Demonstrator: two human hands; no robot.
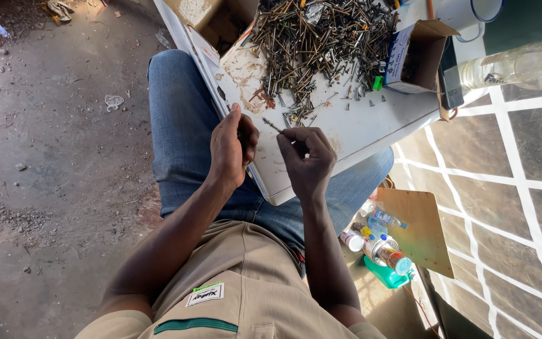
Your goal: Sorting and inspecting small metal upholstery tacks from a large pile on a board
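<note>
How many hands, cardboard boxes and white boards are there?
Hands: 2, the left hand and right hand
Cardboard boxes: 2, one box and another box
White board: 1
Total: 5

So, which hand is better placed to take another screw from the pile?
Probably the right hand: it lies nearer the pile of screws on the white board. The left hand sits at the board's edge, fingers curled around something small.
</note>
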